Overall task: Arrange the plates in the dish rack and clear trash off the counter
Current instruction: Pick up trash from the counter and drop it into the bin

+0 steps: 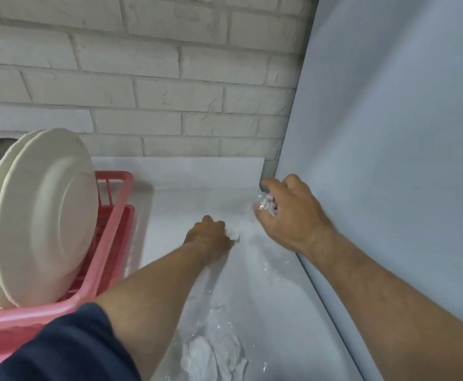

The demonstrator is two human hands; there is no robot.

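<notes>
- The white brick wall [142,78] fills the top of the view behind everything.
- A plain grey-blue panel [389,105] stands along the right side. Its top and right edge are cut off by the frame.
- The white bench [191,199] runs from the wall toward the camera, between the panel and the rack. Its near part is hidden under the arms.
- A pink dish rack [109,243] stands on the left of the bench. Its near corner is hidden by a dark blue sleeve [68,350], and its left side is cut off.
- Cream plates [46,215] stand on edge in the rack, leaning slightly with their undersides toward the camera. Two rims are plain, but how many stand behind them is hard to tell.
- A sheet of clear film [219,320] lies on the bench between the two forearms. Only its glints show, so its outline is unclear.
- Crumpled white paper [211,356] lies on the bench at the bottom edge, near or under the film.
- The right grip [288,213], at the far corner by the panel, is curled around a crumpled clear wrapper [266,204] with red specks. Most of the wrapper is hidden by the fingers.
- The left grip [209,235], low on the bench and apart from the right, is clenched around a small white wad [233,234]. Only the wad's tip shows.
</notes>
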